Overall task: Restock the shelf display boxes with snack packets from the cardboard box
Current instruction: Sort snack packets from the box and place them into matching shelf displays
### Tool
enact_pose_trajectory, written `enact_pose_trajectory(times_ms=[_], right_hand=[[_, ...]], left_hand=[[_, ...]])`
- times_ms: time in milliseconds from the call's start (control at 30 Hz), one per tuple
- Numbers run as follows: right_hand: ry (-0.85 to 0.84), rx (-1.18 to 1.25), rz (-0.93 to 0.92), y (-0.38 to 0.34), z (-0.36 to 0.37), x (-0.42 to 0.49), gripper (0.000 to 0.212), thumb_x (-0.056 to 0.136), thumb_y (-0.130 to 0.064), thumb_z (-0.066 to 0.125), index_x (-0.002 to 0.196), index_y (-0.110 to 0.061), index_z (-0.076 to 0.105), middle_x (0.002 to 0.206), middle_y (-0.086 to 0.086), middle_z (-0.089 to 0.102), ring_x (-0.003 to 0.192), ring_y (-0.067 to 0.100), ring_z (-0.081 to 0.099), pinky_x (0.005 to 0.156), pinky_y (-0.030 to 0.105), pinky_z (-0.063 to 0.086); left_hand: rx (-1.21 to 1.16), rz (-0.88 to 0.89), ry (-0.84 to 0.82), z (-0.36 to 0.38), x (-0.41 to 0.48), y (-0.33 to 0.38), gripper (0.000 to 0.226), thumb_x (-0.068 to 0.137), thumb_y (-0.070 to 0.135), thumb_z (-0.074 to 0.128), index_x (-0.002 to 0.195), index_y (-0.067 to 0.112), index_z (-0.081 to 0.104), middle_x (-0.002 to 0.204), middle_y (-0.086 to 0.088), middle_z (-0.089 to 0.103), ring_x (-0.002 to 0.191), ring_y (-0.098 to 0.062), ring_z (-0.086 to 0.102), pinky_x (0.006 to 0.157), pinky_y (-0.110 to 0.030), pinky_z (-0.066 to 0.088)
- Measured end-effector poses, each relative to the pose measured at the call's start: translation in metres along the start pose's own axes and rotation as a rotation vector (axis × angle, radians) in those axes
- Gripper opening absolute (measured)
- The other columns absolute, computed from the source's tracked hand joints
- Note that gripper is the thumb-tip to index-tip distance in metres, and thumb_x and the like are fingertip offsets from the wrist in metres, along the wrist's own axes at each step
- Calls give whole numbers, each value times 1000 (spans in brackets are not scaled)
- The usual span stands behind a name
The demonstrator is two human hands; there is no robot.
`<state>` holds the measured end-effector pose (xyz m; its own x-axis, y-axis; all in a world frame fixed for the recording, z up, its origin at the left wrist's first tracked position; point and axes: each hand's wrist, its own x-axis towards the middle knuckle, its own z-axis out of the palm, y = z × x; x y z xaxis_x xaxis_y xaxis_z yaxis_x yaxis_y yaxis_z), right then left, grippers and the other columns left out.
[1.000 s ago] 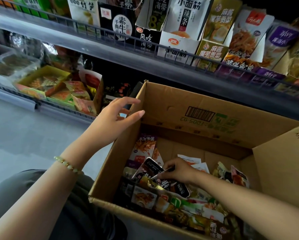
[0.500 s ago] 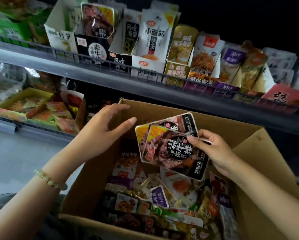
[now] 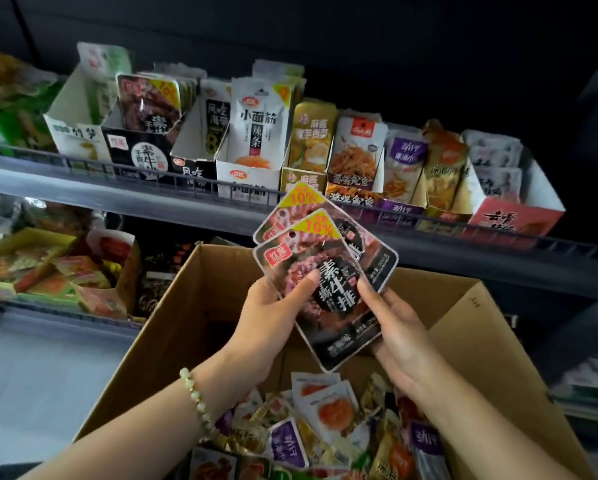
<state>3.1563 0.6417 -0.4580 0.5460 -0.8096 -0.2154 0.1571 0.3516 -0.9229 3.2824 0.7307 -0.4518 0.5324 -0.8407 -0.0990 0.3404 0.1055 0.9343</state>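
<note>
Two black snack packets (image 3: 328, 268) with yellow 10% corners are held fanned above the cardboard box (image 3: 193, 306). My left hand (image 3: 273, 317) grips their left edge, thumb pressed on the front packet. My right hand (image 3: 394, 327) holds the right edge from behind. On the upper shelf stands a black display box (image 3: 136, 152) with matching packets (image 3: 148, 102) upright in it. The cardboard box holds several mixed snack packets (image 3: 325, 410) at the bottom.
A row of display boxes (image 3: 359, 157) with other snacks fills the upper shelf behind a wire rail (image 3: 186, 188). The lower shelf at left carries yellow and red trays (image 3: 48, 268). Grey floor (image 3: 30, 375) lies left of the cardboard box.
My right hand pulled the black packets out of the cardboard box and raised them. My left hand left the box's flap and took hold of their left edge. The view tilted up.
</note>
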Motion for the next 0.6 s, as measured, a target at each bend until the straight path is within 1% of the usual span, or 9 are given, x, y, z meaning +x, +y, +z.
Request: enact_pose_trajectory(times_ms=[67, 100, 133, 200, 267, 367, 467, 500, 600], right_hand=[[41, -127, -62, -5, -3, 2, 50, 73, -40, 67, 117, -17, 61, 104, 1, 74, 96, 14, 70, 82, 30, 52], [90, -202, -113, -10, -5, 4, 57, 70, -46, 67, 118, -18, 58, 109, -1, 72, 100, 12, 68, 87, 28, 51], [131, -276, -175, -16, -7, 6, 60, 69, -51, 65, 120, -20, 55, 114, -3, 68, 104, 9, 65, 89, 23, 48], [153, -374, -290, -23, -9, 7, 60, 72, -52, 59, 124, -24, 50, 120, -9, 61, 107, -4, 58, 85, 11, 46], [107, -429, -341, -24, -7, 6, 60, 74, -51, 57, 128, -27, 47, 121, -14, 59, 105, -11, 57, 82, 5, 45], [2, -463, -334, -19, -1, 3, 60, 75, -50, 57, 129, -26, 47, 117, -11, 63, 105, -6, 60, 85, 9, 47], [-70, -352, -274, -13, 4, 0, 48, 77, -41, 58, 122, -26, 52, 112, -9, 67, 101, -2, 64, 76, 10, 49], [-87, -307, -238, -12, 5, -2, 46, 78, -40, 59, 122, -25, 53, 112, -7, 68, 101, 0, 65, 75, 13, 51], [-100, -265, -182, -11, 6, -5, 43, 77, -38, 63, 118, -23, 60, 110, -3, 72, 101, 11, 68, 82, 26, 54]], left_hand=[[66, 87, -8, -3, 2, 3, 25, 89, 19, 62, 114, 12, 64, 105, -4, 74, 99, -22, 71, 84, -37, 57], [101, 132, -18, -5, 3, 5, 26, 88, 19, 63, 113, 12, 64, 104, -3, 74, 97, -20, 71, 81, -32, 58], [133, 175, -33, -8, 4, 6, 27, 86, 19, 64, 112, 12, 64, 103, -3, 75, 96, -19, 71, 78, -29, 58], [185, 235, -43, -12, 6, 6, 31, 81, 24, 64, 110, 13, 63, 100, 0, 75, 93, -17, 72, 73, -26, 59], [223, 261, -53, -14, 8, 5, 33, 79, 27, 63, 110, 15, 62, 98, 3, 75, 91, -14, 72, 71, -23, 57], [290, 267, -140, -13, 6, -1, 31, 82, 27, 61, 111, 17, 61, 102, 4, 74, 94, -12, 71, 74, -21, 56], [294, 247, -187, -11, 2, -6, 31, 81, 26, 64, 110, 18, 61, 101, 5, 74, 94, -11, 71, 74, -21, 56], [301, 247, -195, -11, 2, -7, 32, 80, 26, 65, 110, 17, 62, 101, 5, 75, 94, -11, 71, 74, -21, 56], [350, 233, -221, -11, 0, -11, 35, 79, 31, 67, 110, 17, 63, 101, 3, 75, 94, -13, 71, 78, -25, 57]])
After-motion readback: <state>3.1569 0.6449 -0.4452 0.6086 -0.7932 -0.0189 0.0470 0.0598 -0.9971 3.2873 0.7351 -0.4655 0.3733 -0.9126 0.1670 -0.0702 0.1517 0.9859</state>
